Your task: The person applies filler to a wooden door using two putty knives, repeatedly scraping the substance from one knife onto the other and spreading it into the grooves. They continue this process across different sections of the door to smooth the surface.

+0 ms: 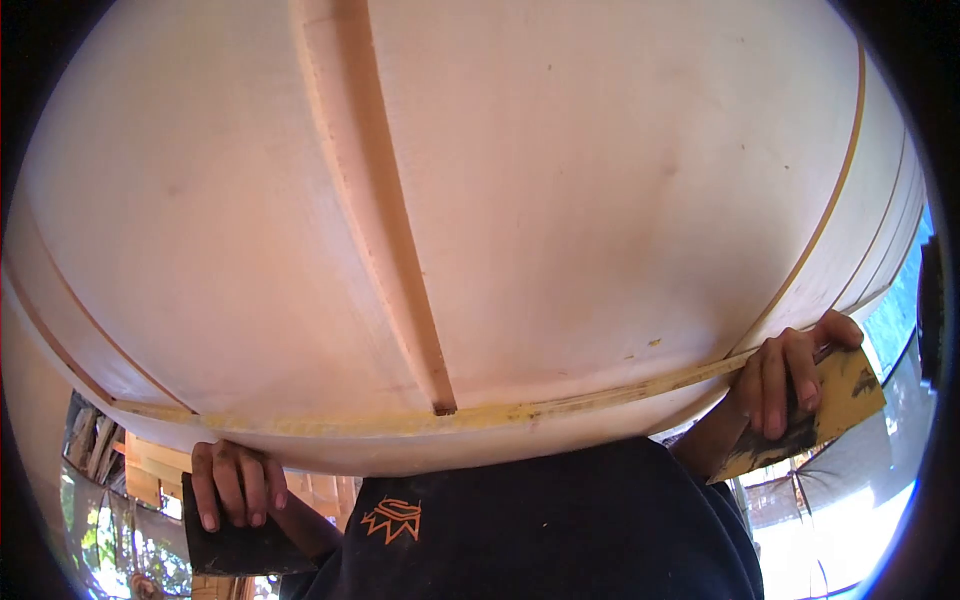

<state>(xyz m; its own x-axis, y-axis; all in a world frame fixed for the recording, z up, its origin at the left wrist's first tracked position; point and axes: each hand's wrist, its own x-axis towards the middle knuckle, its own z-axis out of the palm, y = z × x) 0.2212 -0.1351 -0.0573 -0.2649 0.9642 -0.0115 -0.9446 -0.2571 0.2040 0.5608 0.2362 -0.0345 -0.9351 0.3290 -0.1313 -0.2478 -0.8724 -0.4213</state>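
On the left, the fingers of my left hand are folded over a flat black sheet, just below the lower edge of a large pale curved panel. Over on the right, my right hand grips a flat yellow sheet with dark worn patches, close by the panel's edge. A yellowish strip runs along that edge between the hands. Both sheets look stiff and roughly rectangular; what they are does not show.
A raised wooden strip runs down the panel's middle, and a thin brown strip curves along its right side. My dark shirt lies close under the panel. Stacked timber stands behind at left; blue sheeting shows at right.
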